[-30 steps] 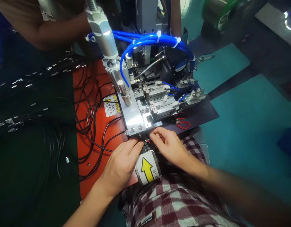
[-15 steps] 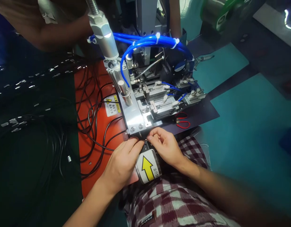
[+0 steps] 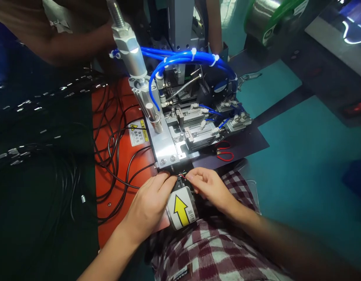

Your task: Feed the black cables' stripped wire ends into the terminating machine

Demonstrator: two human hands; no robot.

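Observation:
At the near end of a metal benchtop machine (image 3: 164, 146), both my hands work close together. My right hand (image 3: 209, 187) pinches thin coloured wires (image 3: 183, 175), one of them red, between thumb and forefinger. Just to the left, my left hand (image 3: 149, 199) is closed, thumb against fingers; whatever it grips is hidden. Between the hands is a small black fixture (image 3: 179, 182) below the wire ends. A white label with a yellow arrow (image 3: 181, 210) covers the rounded part nearest my body.
Black cables (image 3: 117, 156) loop over the orange base plate (image 3: 110, 234) on the left. Blue air hoses (image 3: 183, 57) arch above the machine. Red-handled pliers (image 3: 226, 156) lie on the right. Another person's arm (image 3: 81, 43) is behind, near a green-rimmed spool (image 3: 261, 19). Shiny terminals (image 3: 15, 152) lie far left.
My right hand has shifted slightly right and down, away from the left fingers, and the coloured wires now show between them. My left hand has stayed nearly in place. The view has tilted slightly.

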